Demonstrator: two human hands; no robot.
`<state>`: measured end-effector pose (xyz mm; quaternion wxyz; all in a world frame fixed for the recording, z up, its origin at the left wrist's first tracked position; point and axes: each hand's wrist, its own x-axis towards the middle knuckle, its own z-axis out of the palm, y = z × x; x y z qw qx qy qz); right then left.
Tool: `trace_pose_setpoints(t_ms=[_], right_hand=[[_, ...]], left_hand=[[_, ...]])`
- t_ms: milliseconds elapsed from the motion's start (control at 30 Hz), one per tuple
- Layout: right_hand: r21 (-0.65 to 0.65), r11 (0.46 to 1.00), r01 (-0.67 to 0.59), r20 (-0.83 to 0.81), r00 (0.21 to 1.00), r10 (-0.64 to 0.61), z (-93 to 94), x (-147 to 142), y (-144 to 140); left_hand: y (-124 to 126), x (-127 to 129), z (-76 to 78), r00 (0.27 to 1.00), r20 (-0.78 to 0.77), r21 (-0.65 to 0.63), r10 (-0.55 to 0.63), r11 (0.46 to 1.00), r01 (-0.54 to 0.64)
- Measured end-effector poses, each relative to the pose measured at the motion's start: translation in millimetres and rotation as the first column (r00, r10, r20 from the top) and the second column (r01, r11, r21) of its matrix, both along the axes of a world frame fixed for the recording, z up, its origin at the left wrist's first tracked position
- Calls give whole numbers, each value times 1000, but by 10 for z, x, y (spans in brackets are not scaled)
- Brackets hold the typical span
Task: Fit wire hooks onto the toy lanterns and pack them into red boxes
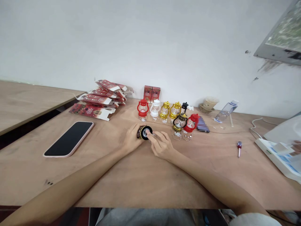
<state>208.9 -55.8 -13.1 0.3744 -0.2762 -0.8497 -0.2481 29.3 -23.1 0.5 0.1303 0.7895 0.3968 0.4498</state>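
My left hand (132, 138) is wrapped round a small black and gold lantern (141, 133), tipped over so that its round black base faces me. At that base are the fingertips of my right hand (162, 146), drawn together; whatever they may pinch is too small to make out. Just beyond my hands stand several small lanterns, among them a red lantern (143, 113), a white lantern (155, 113) and a gold lantern (165, 115). To their right are a black and gold lantern (179, 127) and a second red lantern (190, 127). Wire pieces and small round parts lie before them.
Flattened red boxes (98, 99) are piled at the back left, with two upright red boxes (151, 93) by the wall. A phone (69, 139) lies left. Rightward are a screwdriver (239, 147), a bottle (225, 111), a cup (209, 104) and a white power strip (277, 157).
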Motion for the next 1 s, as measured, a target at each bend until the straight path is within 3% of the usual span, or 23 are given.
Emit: trace_pose_setpoints(t_ms=[467, 533, 633, 700, 800, 1000], right_hand=[[-28, 997, -71, -77, 995, 69, 25, 0, 5], [-56, 997, -48, -198, 980, 36, 24, 16, 20], [-213, 974, 72, -331, 933, -141, 7, 48, 78], [-346, 923, 166, -283, 920, -271, -7, 60, 128], [-436, 868, 238, -142, 934, -328, -26, 56, 186], [-434, 861, 263, -37, 950, -309, -71, 55, 224]], left_hand=[[13, -3, 2, 998, 45, -8, 34, 999, -34], [13, -4, 5, 998, 47, -9, 36, 999, -36], [7, -9, 18, 996, 72, -23, 57, 998, -55], [2, -13, 28, 993, 95, -44, 68, 997, -64], [2, -17, 34, 993, 104, -60, 64, 997, -58], [21, -8, 10, 995, 88, -51, 55, 997, -51]])
